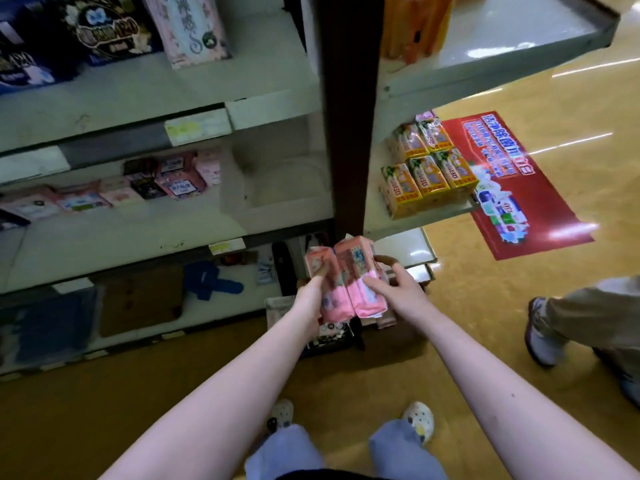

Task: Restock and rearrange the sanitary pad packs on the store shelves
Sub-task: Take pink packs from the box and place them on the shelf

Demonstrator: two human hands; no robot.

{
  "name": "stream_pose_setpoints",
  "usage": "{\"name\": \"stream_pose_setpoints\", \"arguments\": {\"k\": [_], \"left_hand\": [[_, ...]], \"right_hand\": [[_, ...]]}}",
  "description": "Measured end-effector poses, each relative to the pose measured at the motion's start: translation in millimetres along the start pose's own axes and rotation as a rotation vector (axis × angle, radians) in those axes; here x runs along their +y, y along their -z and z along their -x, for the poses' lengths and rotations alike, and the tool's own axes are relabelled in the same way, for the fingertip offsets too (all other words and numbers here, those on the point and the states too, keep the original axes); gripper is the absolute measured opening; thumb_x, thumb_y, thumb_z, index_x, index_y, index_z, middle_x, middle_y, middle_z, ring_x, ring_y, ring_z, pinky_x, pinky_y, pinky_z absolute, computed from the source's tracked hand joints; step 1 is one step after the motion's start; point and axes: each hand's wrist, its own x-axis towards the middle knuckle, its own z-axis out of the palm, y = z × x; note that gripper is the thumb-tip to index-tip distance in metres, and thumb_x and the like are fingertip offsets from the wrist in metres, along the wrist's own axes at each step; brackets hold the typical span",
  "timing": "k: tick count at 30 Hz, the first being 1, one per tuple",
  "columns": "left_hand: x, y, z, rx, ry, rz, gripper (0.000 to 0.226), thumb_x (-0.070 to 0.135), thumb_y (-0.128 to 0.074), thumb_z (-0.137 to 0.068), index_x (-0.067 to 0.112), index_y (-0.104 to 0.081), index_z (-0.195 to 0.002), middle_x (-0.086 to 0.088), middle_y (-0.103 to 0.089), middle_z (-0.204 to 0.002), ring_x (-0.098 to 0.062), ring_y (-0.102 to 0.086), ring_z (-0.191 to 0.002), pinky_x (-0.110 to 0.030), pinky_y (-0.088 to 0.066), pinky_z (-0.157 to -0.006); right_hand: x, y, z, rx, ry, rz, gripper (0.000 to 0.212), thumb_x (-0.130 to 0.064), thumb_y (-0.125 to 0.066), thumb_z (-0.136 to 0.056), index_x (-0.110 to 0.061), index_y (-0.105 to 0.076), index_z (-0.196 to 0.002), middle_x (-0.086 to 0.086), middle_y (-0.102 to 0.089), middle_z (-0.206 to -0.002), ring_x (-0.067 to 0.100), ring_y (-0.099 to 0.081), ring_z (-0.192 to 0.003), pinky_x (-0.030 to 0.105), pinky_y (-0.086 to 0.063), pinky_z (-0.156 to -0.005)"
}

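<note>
Fingers of the left hand (310, 296) curl round one of two pink packs (341, 282); the right hand (391, 289) clasps the other, both pressed side by side, low. If the squeeze slackens, one could drop into what seems a carton (329, 336) below. The middle shelf (280, 213) offers bare room right of its row of packs (166, 183), though its lip could snag. The dark post (348, 133) stands close behind, and someone's shoe (543, 330) crowds the aisle.

Dim shelves (138, 216), floor (519, 98) glare, soft blur.
</note>
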Motion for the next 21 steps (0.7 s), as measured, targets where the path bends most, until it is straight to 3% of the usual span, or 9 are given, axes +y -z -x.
{"name": "stream_pose_setpoints", "arguments": {"k": [3, 6, 8, 12, 14, 16, 19, 21], "left_hand": [[-23, -36, 1, 0.053, -0.008, 0.022, 0.098, 0.071, -0.067, -0.047, 0.019, -0.053, -0.129, -0.008, -0.070, -0.112, -0.029, -0.068, -0.101, -0.050, -0.050, -0.096], [-44, -44, -1, 0.117, 0.003, 0.009, 0.118, 0.079, -0.066, -0.033, 0.022, -0.048, -0.135, -0.006, -0.065, -0.122, -0.028, -0.061, -0.113, -0.049, -0.042, -0.104], [-54, -60, 0, 0.126, 0.008, -0.010, 0.117, 0.080, -0.067, -0.041, 0.022, -0.044, -0.139, -0.007, -0.063, -0.126, -0.027, -0.058, -0.117, -0.047, -0.041, -0.104], [-61, -89, -1, 0.113, -0.003, -0.072, 0.081, 0.068, -0.062, -0.072, 0.017, -0.048, -0.133, -0.009, -0.061, -0.126, -0.028, -0.055, -0.118, -0.049, -0.038, -0.107], [-66, -102, -15, 0.099, 0.012, -0.108, 0.042, 0.058, -0.057, -0.086, 0.023, -0.057, -0.108, -0.009, -0.061, -0.122, -0.028, -0.055, -0.117, -0.048, -0.037, -0.108], [-70, -115, -33, 0.075, 0.049, -0.107, 0.028, 0.051, -0.055, -0.091, 0.024, -0.056, -0.098, -0.008, -0.063, -0.116, -0.026, -0.058, -0.108, -0.042, -0.045, -0.100], [-79, -132, -59, 0.066, 0.059, -0.126, 0.048, 0.053, -0.056, -0.089, 0.020, -0.052, -0.125, -0.006, -0.063, -0.120, -0.022, -0.060, -0.103, -0.035, -0.050, -0.081], [-89, -137, -82, 0.029, 0.058, -0.137, 0.055, 0.054, -0.054, -0.090, 0.020, -0.049, -0.132, -0.007, -0.064, -0.122, -0.020, -0.063, -0.101, -0.032, -0.050, -0.071]], "right_hand": [[16, 43, -7, -0.062, -0.035, -0.045, 0.040, -0.024, -0.067, -0.089, -0.020, -0.048, -0.124, 0.002, -0.065, -0.104, 0.005, -0.065, -0.081, 0.014, -0.053, -0.060], [32, 58, -11, -0.075, -0.064, -0.070, 0.037, -0.022, -0.066, -0.089, -0.018, -0.047, -0.120, 0.003, -0.065, -0.099, 0.008, -0.068, -0.078, 0.017, -0.053, -0.058], [44, 73, -15, -0.089, -0.105, -0.093, 0.042, -0.025, -0.068, -0.088, -0.015, -0.047, -0.123, 0.005, -0.067, -0.100, 0.011, -0.069, -0.079, 0.022, -0.055, -0.062], [70, 96, -28, -0.076, -0.174, -0.103, 0.041, -0.029, -0.069, -0.086, -0.020, -0.046, -0.119, 0.007, -0.067, -0.102, 0.017, -0.070, -0.082, 0.027, -0.056, -0.067], [81, 105, -36, -0.058, -0.200, -0.099, 0.037, -0.027, -0.066, -0.088, -0.022, -0.044, -0.118, 0.008, -0.064, -0.103, 0.018, -0.069, -0.081, 0.027, -0.056, -0.065], [94, 113, -46, -0.011, -0.235, -0.109, 0.037, -0.026, -0.065, -0.089, -0.019, -0.045, -0.120, 0.008, -0.063, -0.103, 0.021, -0.068, -0.081, 0.031, -0.057, -0.067], [119, 123, -63, 0.072, -0.278, -0.100, 0.041, -0.031, -0.067, -0.088, -0.016, -0.049, -0.123, 0.007, -0.062, -0.105, 0.024, -0.064, -0.091, 0.041, -0.055, -0.081], [136, 126, -74, 0.111, -0.313, -0.108, 0.037, -0.033, -0.068, -0.086, -0.021, -0.051, -0.117, 0.010, -0.063, -0.111, 0.028, -0.062, -0.098, 0.047, -0.052, -0.090]]}}
